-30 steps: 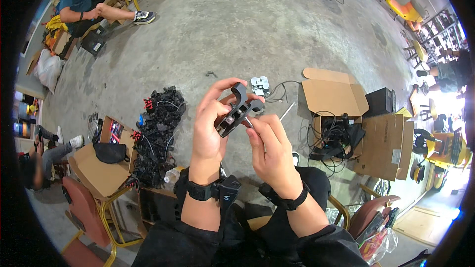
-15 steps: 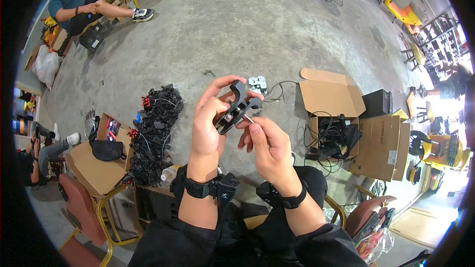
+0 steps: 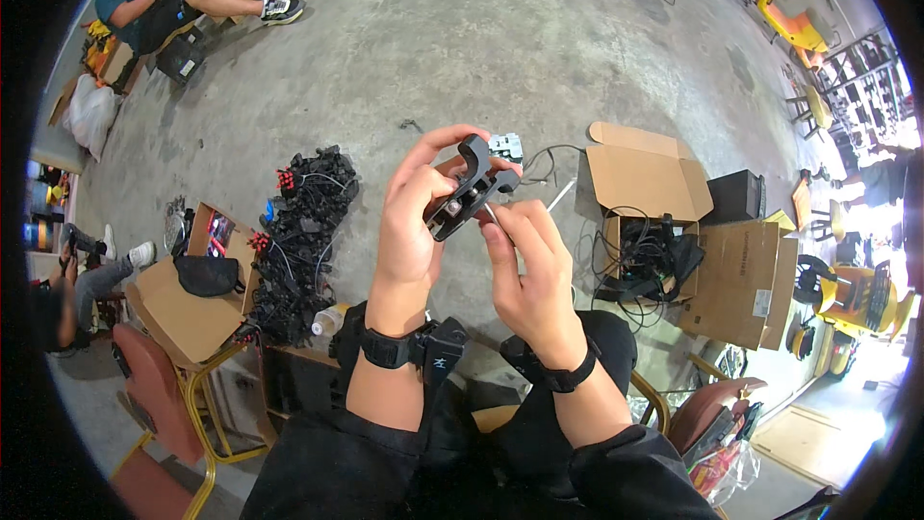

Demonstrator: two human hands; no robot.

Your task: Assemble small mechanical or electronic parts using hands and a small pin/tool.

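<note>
While your left hand (image 3: 409, 221) wraps the black clamp-like part (image 3: 467, 191) from the left, your right hand (image 3: 529, 265) meets it from below and to the right. The part is held up in front of your chest, above your lap and well clear of the concrete floor (image 3: 385, 48). Its long axis runs on a slant, from lower left near your left palm to upper right, where a curved jaw-shaped end rises beside your left fingertips (image 3: 452, 138). Your left fingers are closed firmly around the part's body, thumb on the near side, so this hand carries it. Your right thumb and forefinger are pinched together at the lower middle of the part, near a small pale metal piece; whether they grip that piece or only press on it cannot be told. The right hand is thus the nearer to the fitting, and the part lies up and to the left of its pinch. On the floor beyond sit an open cardboard box (image 3: 640, 178) and a heap of black parts (image 3: 303, 231).
</note>
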